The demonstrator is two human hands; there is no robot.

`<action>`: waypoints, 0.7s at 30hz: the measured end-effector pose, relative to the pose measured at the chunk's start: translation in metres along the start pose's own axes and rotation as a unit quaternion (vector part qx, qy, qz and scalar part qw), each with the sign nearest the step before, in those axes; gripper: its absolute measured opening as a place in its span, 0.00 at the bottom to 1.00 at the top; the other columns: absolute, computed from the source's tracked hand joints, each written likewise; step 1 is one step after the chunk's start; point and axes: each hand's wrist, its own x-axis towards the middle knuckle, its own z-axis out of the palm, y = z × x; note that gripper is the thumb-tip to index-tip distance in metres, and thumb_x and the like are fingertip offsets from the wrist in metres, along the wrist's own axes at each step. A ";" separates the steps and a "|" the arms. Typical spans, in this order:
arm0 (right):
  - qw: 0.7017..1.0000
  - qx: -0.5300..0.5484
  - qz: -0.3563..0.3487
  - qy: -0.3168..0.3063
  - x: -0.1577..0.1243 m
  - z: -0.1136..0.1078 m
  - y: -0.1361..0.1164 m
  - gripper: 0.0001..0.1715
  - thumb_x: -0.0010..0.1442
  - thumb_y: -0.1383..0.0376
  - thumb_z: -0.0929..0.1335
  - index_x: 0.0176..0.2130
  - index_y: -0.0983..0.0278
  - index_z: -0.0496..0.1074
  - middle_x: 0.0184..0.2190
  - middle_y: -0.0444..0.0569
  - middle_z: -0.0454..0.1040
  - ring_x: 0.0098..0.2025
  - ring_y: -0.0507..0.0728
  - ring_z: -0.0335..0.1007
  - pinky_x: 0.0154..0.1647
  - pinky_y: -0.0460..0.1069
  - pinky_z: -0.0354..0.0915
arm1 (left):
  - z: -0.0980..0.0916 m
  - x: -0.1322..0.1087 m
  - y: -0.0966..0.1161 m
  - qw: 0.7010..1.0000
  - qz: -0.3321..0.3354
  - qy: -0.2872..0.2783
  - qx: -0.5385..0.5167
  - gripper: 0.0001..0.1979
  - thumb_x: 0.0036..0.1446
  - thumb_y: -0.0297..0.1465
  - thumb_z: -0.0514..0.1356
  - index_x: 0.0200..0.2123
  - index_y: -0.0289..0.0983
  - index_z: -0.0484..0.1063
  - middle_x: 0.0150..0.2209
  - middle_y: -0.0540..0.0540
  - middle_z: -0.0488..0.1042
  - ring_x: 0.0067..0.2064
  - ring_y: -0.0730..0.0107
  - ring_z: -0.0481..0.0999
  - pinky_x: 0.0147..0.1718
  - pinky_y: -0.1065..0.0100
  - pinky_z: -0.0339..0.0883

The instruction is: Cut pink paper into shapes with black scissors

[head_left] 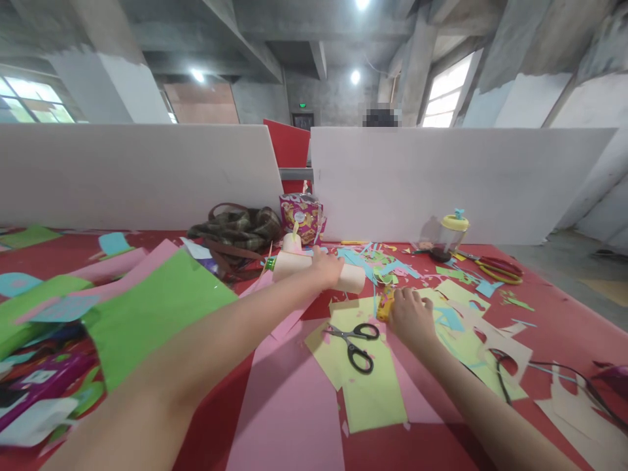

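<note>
My left hand (328,268) reaches across and grips a cream-coloured cylinder (352,279) lying on its side, with a green piece at its left end. My right hand (409,315) is closed around a yellow object (384,305); my fingers hide most of it, so its kind is unclear. Between my arms, black-handled scissors (354,343) lie partly spread on pale yellow paper (375,399). Under that is a large pink sheet (289,399). A smaller cream roll (292,243) stands just behind the cylinder.
Blue and green paper scraps (387,261) litter the red table (554,301). Behind them are a clear jar (447,235), red-and-yellow-handled scissors (500,268), a purple snack bag (303,219) and a plaid bag (240,226). Green sheets (157,314) lie left, a black cord (500,376) right. White boards (441,183) stand behind.
</note>
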 end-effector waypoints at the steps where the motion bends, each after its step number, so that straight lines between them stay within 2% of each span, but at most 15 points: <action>1: 1.000 -0.002 0.009 -0.016 -0.002 0.000 0.006 0.12 0.50 0.71 0.59 0.37 0.69 0.63 0.35 0.59 0.66 0.38 0.64 0.60 0.37 0.57 0.52 | 0.001 -0.001 0.003 1.000 0.003 -0.011 -0.004 0.26 0.36 0.35 0.63 0.41 0.34 0.64 0.37 0.37 0.72 0.39 0.52 0.68 0.43 0.52 0.46; 6: 0.996 0.021 -0.009 -0.086 -0.007 0.004 0.022 0.13 0.47 0.70 0.61 0.37 0.67 0.63 0.33 0.54 0.66 0.37 0.60 0.62 0.31 0.50 0.55 | 0.007 -0.003 0.019 0.999 0.006 -0.054 -0.004 0.29 0.31 0.33 0.65 0.42 0.34 0.64 0.38 0.36 0.72 0.39 0.49 0.68 0.42 0.51 0.47; 10: 0.992 0.048 -0.045 -0.106 -0.006 0.005 0.026 0.16 0.48 0.72 0.61 0.40 0.66 0.61 0.36 0.53 0.66 0.38 0.57 0.62 0.32 0.47 0.55 | 0.008 -0.006 0.028 0.998 0.001 -0.064 -0.005 0.29 0.36 0.35 0.62 0.45 0.33 0.61 0.36 0.35 0.72 0.39 0.51 0.68 0.42 0.50 0.46; 16: 0.995 0.046 -0.033 -0.087 0.002 0.003 0.036 0.21 0.45 0.74 0.62 0.41 0.64 0.59 0.38 0.51 0.65 0.39 0.58 0.61 0.32 0.47 0.54 | 0.005 -0.006 0.028 0.999 0.013 -0.047 -0.015 0.32 0.35 0.31 0.63 0.47 0.33 0.57 0.40 0.35 0.70 0.41 0.53 0.68 0.42 0.50 0.48; 21: 0.997 0.012 0.052 -0.049 0.007 0.005 0.053 0.17 0.46 0.75 0.59 0.39 0.67 0.59 0.36 0.54 0.65 0.37 0.60 0.60 0.30 0.49 0.52 | 0.005 -0.003 0.031 0.998 0.033 -0.033 -0.034 0.32 0.32 0.28 0.64 0.45 0.35 0.58 0.38 0.39 0.70 0.40 0.55 0.68 0.42 0.51 0.51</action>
